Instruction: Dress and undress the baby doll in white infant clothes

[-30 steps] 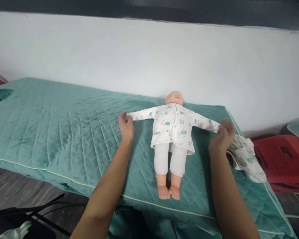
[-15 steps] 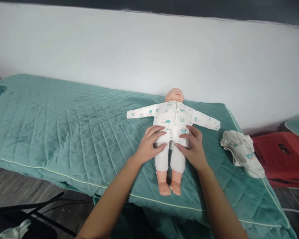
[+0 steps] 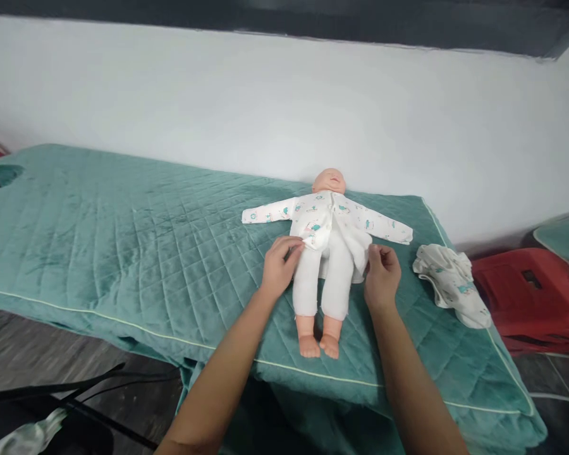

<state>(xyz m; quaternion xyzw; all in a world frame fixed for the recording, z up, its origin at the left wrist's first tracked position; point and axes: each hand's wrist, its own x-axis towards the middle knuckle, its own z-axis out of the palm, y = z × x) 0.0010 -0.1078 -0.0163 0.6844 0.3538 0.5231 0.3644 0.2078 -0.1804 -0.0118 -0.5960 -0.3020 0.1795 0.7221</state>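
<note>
Jacket (image 3: 307,212) fronts have lifted apart, on the doll (image 3: 339,265) lying on the quilted cover (image 3: 171,246).
Left hand (image 3: 278,266) and right hand (image 3: 382,275) each pinch 1 hem; cloth looks light, soft, best held by its edges.

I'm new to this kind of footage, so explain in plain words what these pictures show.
There is no machine here: these are a person's bare hands, seen by a camera worn on the head, looking forward and down. On a green quilted cover lies a doll on its back, wearing a printed white jacket. The left hand and right hand each pinch a lower front edge of it, holding the front apart. To the right lies a crumpled printed cloth.
</note>
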